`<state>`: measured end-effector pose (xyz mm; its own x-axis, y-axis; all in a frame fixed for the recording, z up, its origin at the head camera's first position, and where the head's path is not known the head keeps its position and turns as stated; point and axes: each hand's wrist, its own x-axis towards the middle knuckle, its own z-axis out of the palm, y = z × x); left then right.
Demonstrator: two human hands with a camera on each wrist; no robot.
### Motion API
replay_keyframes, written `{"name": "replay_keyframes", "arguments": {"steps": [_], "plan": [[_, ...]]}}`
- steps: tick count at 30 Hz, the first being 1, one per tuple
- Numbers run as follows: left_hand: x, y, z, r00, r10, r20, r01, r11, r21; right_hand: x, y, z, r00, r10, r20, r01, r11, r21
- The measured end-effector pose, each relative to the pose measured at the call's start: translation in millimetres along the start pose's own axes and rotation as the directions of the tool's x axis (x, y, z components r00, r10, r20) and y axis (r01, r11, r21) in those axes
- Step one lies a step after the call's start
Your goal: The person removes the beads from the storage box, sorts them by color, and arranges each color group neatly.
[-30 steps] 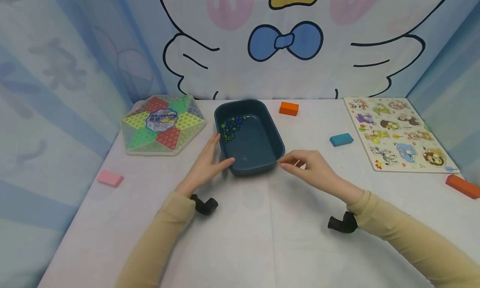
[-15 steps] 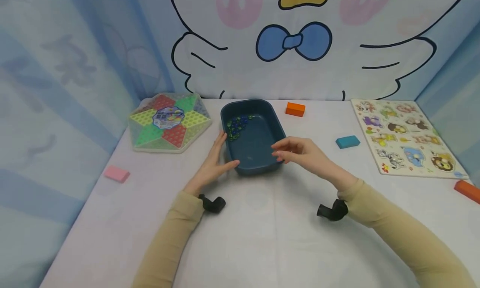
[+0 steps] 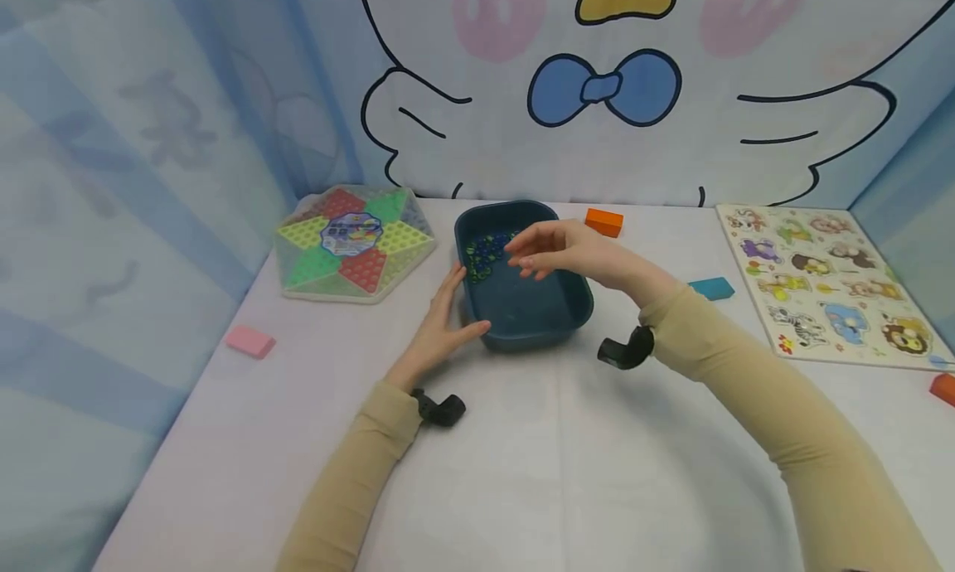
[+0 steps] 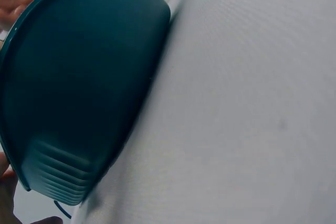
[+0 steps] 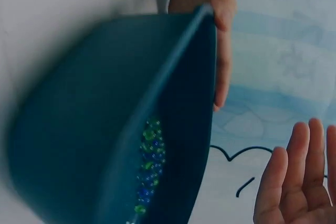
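A dark teal plastic basin (image 3: 525, 327) stands on the white-covered table, with a cluster of green and blue glass marbles (image 5: 150, 163) along its left inside. My left hand (image 3: 442, 333) rests against the basin's left side, fingers straight along the wall and thumb at the near corner. Over the far right part of the basin hovers my right hand (image 3: 570, 253), its fingers loosely bent. In the right wrist view its fingers (image 5: 298, 171) show spread with nothing in them. From the head, this hand hides part of the basin's right rim.
Back left lies a hexagonal Chinese checkers box (image 3: 354, 240); at the right, an animal puzzle board (image 3: 836, 286). Around them are an orange block (image 3: 604, 222), a blue block (image 3: 712, 288) partly behind the right arm, a pink block (image 3: 249, 341) and a red-orange block (image 3: 943, 388).
My right hand has risen from the basin's near right corner and moved forward and left over the basin, its fingers loosening. The left hand stays at the basin. The head view has shifted slightly.
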<state>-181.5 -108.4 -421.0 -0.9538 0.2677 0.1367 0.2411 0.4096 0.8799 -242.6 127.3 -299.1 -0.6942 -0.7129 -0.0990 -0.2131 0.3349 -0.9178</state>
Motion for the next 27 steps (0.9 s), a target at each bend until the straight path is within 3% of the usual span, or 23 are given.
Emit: {"name": "replay_keyframes", "arguments": {"steps": [10,18,27], "plan": [[-12.6,34.3,-5.5,0.999,0.03,-0.015,-0.031,0.997,-0.075,52,-6,-7,0.994,0.033,0.102,-0.026,0.997,-0.07],[-12.7,28.8,0.1,0.997,0.079,-0.018,-0.081,0.99,-0.118,79,20,-8,0.99,0.07,0.125,-0.053,0.99,-0.131],[-15.0,26.9,0.1,0.994,0.099,-0.053,-0.103,0.991,-0.08,99,43,-5,0.98,0.172,0.102,-0.136,0.947,-0.29]]}}
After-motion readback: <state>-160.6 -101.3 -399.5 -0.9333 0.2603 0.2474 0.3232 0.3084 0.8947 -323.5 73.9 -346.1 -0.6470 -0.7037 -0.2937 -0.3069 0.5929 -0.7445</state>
